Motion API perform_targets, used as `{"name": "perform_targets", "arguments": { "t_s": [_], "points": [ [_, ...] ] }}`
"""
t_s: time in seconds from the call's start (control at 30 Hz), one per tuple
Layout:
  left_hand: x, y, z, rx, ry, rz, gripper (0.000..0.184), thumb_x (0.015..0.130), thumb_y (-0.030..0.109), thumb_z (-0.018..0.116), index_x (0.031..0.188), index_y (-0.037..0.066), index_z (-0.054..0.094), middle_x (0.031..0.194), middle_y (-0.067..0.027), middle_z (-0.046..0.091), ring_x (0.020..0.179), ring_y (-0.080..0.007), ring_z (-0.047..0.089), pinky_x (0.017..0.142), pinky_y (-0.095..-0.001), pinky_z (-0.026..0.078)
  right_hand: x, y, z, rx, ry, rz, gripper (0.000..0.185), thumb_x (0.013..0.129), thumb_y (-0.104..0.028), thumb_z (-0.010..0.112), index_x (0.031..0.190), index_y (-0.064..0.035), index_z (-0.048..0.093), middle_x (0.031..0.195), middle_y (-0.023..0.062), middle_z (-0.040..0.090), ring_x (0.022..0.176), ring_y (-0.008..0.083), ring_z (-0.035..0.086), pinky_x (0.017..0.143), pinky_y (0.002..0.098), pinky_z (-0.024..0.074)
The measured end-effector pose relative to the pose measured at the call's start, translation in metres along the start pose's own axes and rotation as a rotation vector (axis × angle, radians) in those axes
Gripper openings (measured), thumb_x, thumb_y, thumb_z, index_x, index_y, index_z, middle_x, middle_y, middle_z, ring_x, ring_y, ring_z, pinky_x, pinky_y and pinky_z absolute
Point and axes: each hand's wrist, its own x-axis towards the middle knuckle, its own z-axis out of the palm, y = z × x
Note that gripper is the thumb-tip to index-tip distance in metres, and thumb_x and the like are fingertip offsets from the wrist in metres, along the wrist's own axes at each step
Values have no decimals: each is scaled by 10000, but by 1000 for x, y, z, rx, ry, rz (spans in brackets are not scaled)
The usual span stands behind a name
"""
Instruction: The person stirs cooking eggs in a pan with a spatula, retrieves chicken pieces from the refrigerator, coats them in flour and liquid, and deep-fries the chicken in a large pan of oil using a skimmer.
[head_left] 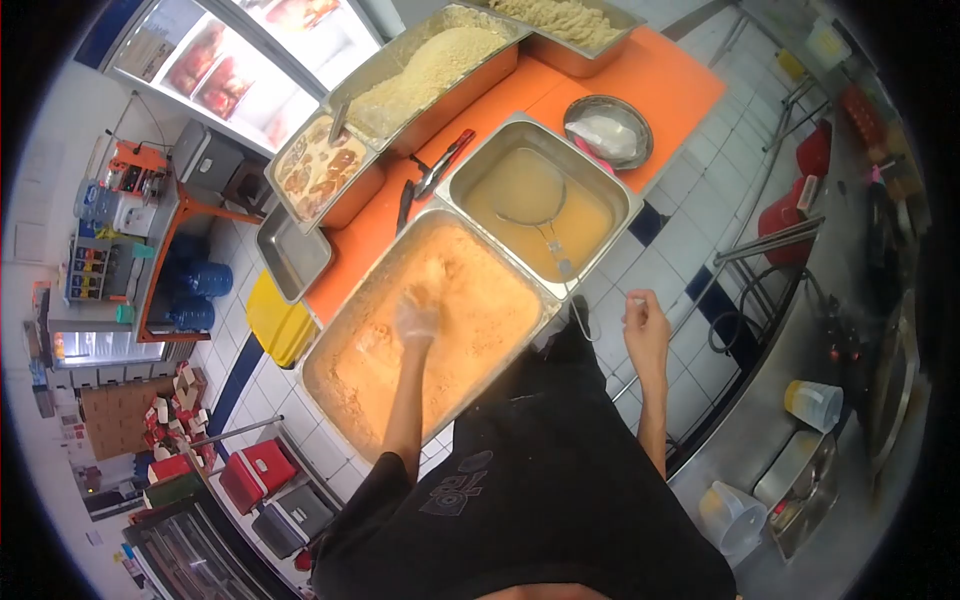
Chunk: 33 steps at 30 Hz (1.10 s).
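Note:
My left hand [416, 318] is inside the large metal tray of orange flour [480, 300]; it looks gloved, and its fingertips are blurred and dusted, so what they hold, if anything, cannot be made out. Pale, coated lumps show around it in the flour. My right hand [646, 318] is raised beside the trays, its fingers curled together with nothing visible in them. Nearest to it is a metal pan of cloudy yellowish liquid [500, 170], where a round wire strainer [533, 200] lies with its handle over the rim.
On the orange table [670, 85] are a tray of pale flour [435, 75], a pan of pieces in whitish liquid [320, 170], red-and-black tongs [445, 163] and a round metal bowl [608, 130]. A steel counter with plastic jugs [732, 520] stands at the right.

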Motion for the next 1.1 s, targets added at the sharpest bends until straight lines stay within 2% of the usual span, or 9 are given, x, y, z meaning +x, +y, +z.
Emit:
{"name": "perform_targets", "arguments": {
  "t_s": [0.43, 0.57, 0.6, 0.67, 0.73, 0.87, 0.97, 1.07, 1.1],
  "points": [
    [11, -3, -83, -232, 145, 85, 275, 864, 264, 642, 985, 21, 598, 757, -186, 634, 725, -372, 628, 655, -461, 495, 9, -158, 161, 198, -374, -670, 118, 892, -191, 593, 928, -79, 581, 697, 91, 659, 609, 272, 648, 554, 388, 489],
    [19, 15, -109, -22, 96, 152, 269, 861, 231, 646, 1022, 22, 590, 785, -194, 635, 738, -369, 628, 678, -458, 500, 3, -167, 275, 393, -295, -761, 232, 873, -226, 581, 1045, -71, 572, 1002, 157, 623, 1004, 303, 591, 863, 434, 442],
    [21, 20, -96, -351, 220, 286, 299, 864, 228, 641, 1072, 24, 575, 834, -194, 649, 771, -368, 637, 705, -454, 504, -11, -163, 302, 407, -243, -811, 280, 870, -234, 573, 1092, -64, 567, 1096, 173, 589, 1120, 322, 534, 964, 458, 390],
    [11, 6, -80, -682, 328, 401, 333, 866, 226, 636, 1122, 26, 560, 884, -194, 663, 803, -367, 646, 732, -450, 509, -26, -147, 327, 326, -295, -800, 320, 873, -244, 566, 1133, -56, 553, 1133, 170, 567, 1146, 334, 497, 999, 473, 347],
    [13, -24, -88, 216, -276, 398, 423, 880, 219, 611, 1242, 26, 503, 1014, -207, 669, 878, -385, 655, 791, -453, 515, -23, -141, 327, 251, -334, -801, 362, 876, -253, 558, 1173, -48, 540, 1170, 168, 546, 1171, 346, 460, 1034, 487, 304],
    [-14, -40, -79, 251, -403, 167, 508, 891, 209, 579, 1345, 35, 431, 1092, -224, 657, 901, -393, 658, 813, -448, 523, -28, -136, 337, 356, -404, -836, 351, 869, -216, 537, 1184, -62, 544, 1142, 168, 572, 1163, 355, 486, 1039, 466, 324],
    [-19, -38, -61, 136, 372, 686, 521, 901, 208, 557, 1362, 12, 415, 1107, -249, 643, 953, -420, 641, 833, -461, 517, -34, -128, 341, 331, -451, -941, 375, 849, -204, 546, 1192, -54, 533, 1168, 160, 565, 1166, 351, 475, 1029, 485, 321],
    [-11, -18, -102, 142, -491, 8, 517, 919, 241, 537, 1349, -20, 418, 1135, -269, 627, 1039, -450, 603, 871, -482, 500, -15, -132, 334, 419, -448, -861, 378, 842, -195, 537, 1188, -42, 532, 1197, 152, 557, 1180, 345, 462, 1029, 492, 315],
    [-16, -46, -64, 209, -171, 377, 563, 923, 258, 532, 1374, -34, 364, 1139, -276, 621, 1040, -457, 601, 868, -485, 499, -26, -126, 332, 468, -399, -793, 373, 849, -188, 523, 1189, -37, 531, 1203, 150, 557, 1190, 342, 460, 1032, 487, 314]
  ]
}}
